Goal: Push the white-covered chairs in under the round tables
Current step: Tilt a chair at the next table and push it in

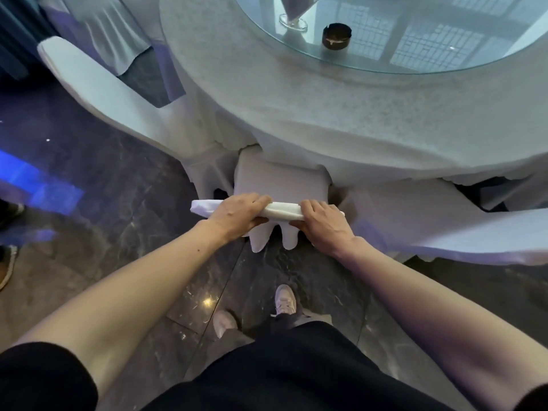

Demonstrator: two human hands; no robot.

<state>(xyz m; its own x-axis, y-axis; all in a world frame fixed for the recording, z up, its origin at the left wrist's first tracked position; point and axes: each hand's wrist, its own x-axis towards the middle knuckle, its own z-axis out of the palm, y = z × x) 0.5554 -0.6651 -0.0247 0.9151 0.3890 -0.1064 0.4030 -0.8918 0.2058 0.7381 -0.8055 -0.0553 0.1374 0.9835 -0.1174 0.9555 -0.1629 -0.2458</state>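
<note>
A white-covered chair point(281, 180) stands right in front of me, its seat partly under the hanging cloth of the round table point(326, 114). My left hand point(237, 213) grips the top of its backrest on the left. My right hand point(321, 222) grips the same top edge on the right. Both hands have fingers curled over the backrest, thumbs on my side. The chair's cover hangs in folds below my hands.
Another white-covered chair point(118, 96) sits at the table's left, a third point(459, 229) at the right. A glass turntable point(415, 31) carries a dark ashtray point(336, 36) and a glass. Someone's shoes point(7, 262) show at the left edge. Dark marble floor lies below.
</note>
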